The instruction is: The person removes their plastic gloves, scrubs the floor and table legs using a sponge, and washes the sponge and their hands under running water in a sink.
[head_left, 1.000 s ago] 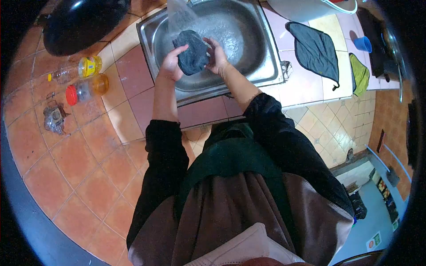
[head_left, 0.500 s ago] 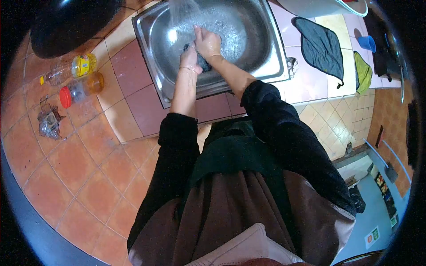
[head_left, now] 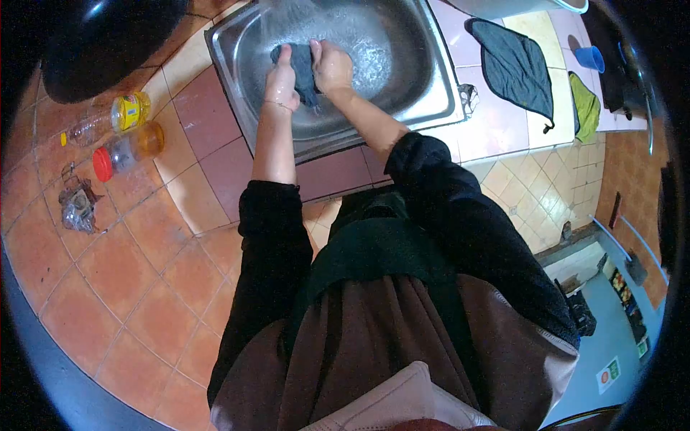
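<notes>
A dark grey cloth [head_left: 305,70] is stretched between my two hands over the basin of the steel sink [head_left: 453,93]. My left hand [head_left: 281,82] is closed on its left side, thumb on top and pointing away from me. At the cloth's right edge my right hand [head_left: 333,67] is closed in a grip, its knuckles up. Both hands look wet. Running water [head_left: 287,21] falls at the back of the basin, just beyond the cloth, and splashes across the sink floor. The fingers under the cloth are hidden.
Right of the sink lie a flat grey cloth [head_left: 514,68], a green cloth [head_left: 586,108] and a blue cup [head_left: 589,58]. A white bucket [head_left: 517,6] stands behind them. On the left are a red-lidded jar [head_left: 129,152], a yellow-capped bottle [head_left: 93,129] and a black pan [head_left: 108,43].
My hands have moved apart, the left one shifting left and up. The cloth, bunched and mostly hidden between them before, is now spread open to view.
</notes>
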{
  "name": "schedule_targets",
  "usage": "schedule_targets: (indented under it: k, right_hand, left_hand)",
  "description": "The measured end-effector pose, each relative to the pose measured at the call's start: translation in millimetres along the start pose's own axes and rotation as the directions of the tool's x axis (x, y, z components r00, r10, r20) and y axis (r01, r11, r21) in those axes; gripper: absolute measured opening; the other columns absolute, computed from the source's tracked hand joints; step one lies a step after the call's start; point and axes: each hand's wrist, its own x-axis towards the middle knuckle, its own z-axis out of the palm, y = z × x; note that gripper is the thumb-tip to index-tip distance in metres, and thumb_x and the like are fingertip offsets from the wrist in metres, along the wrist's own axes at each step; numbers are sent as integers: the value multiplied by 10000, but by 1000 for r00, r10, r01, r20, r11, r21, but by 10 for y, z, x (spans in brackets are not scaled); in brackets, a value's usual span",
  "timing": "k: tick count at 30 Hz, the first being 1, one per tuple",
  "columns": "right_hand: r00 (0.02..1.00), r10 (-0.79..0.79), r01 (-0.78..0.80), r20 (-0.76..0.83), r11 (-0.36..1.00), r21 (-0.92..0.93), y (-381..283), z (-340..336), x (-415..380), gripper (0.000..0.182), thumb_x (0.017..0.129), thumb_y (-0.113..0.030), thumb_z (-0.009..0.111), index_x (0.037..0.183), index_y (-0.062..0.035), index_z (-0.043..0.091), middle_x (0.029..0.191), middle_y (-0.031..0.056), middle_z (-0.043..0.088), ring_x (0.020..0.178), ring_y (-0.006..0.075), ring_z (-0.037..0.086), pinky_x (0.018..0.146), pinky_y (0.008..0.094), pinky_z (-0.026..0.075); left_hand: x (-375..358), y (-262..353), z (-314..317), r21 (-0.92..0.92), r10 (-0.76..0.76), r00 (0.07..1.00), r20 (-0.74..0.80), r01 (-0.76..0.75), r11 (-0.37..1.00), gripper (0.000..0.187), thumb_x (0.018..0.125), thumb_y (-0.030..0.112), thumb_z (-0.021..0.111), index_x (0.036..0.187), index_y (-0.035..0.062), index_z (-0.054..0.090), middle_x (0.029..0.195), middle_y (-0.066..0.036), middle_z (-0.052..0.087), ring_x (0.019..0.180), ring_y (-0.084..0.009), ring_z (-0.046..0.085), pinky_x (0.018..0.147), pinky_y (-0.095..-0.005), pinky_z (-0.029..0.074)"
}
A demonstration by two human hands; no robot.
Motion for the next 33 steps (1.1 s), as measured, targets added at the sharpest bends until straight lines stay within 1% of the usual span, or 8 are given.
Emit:
schedule_targets:
  k: [5, 8, 11, 17, 19, 23, 27, 33]
  right_hand:
    - [942, 331, -333, -54, 942, -28, 90, 153, -191, 520, 843, -523, 399, 1043, -76, 572, 1113, 226, 513, 1059, 373, 457, 904, 460, 334]
    - [537, 301, -776, 788, -191, 602, -136, -186, -170, 628, 798, -613, 414, 1071, -65, 556, 1157, 139, 514, 1057, 285, 465, 887, 431, 366]
    - [647, 16, -709, 762, -357, 609, -49, -79, -67, 534, 758, -588, 513, 945, -91, 568, 919, 116, 584, 841, 284, 543, 799, 426, 425]
    - [541, 96, -800, 835, -248, 547, -74, -62, -43, 161, 722, -158, 555, 836, -45, 548, 813, 112, 579, 743, 258, 551, 693, 380, 462]
    - [588, 83, -796, 805, -116, 593, 140, 159, -66, 184, 647, -40, 522, 830, -22, 533, 815, 119, 563, 740, 259, 548, 680, 363, 465]
    - [565, -32, -812, 825, -200, 548, -76, -220, -71, 328, 554, 47, 473, 876, 20, 529, 863, 132, 554, 804, 275, 560, 792, 361, 470]
    - [566, -121, -807, 816, -283, 518, -72, -381, -77, 418, 593, -43, 470, 998, 52, 511, 954, 160, 562, 896, 299, 560, 877, 400, 435]
    - [492, 22, -870, 870, 0, 492, 261, -441, -34, 371, 691, -5, 582, 1050, 56, 511, 991, 168, 578, 888, 281, 593, 808, 378, 479]
  left_hand:
    - [-110, 107, -1, 551, 548, 833, 76, -493, 673, 574, 880, 384, 461, 1228, -66, 387, 1204, -217, 468, 1091, -307, 466, 916, -337, 363]
    - [-170, -5, 67, 727, 451, 875, 178, -426, 538, 463, 831, 202, 476, 1201, -67, 402, 1162, -255, 482, 1089, -348, 458, 930, -368, 346]
    - [-317, -197, 125, 739, 498, 736, 458, -627, 247, 442, 723, 58, 465, 1151, -51, 452, 1136, -270, 485, 1083, -400, 443, 944, -400, 338]
    - [-542, -443, -110, 686, 599, 704, 382, -650, 327, 377, 725, 7, 490, 1099, -36, 512, 1059, -234, 550, 1023, -351, 518, 916, -370, 377]
    - [-350, -552, -364, 371, 597, 793, 122, -595, 714, 291, 747, 38, 523, 1029, -27, 557, 970, -188, 599, 943, -277, 571, 865, -321, 411]
    - [-118, -484, -534, -84, 52, 970, -237, -74, 994, 595, 831, 446, 479, 1283, 75, 364, 1223, -167, 438, 1149, -305, 412, 862, -471, 402]
    - [-111, -408, -488, -573, -8, 921, 391, 250, 781, 821, 784, 657, 373, 1335, 61, 249, 1339, -160, 303, 1228, -345, 298, 943, -578, 270]
    - [233, -405, -439, -631, 155, 938, 311, 81, 772, 342, 871, 223, 506, 1142, 19, 464, 1157, -117, 514, 1082, -271, 486, 946, -399, 365]
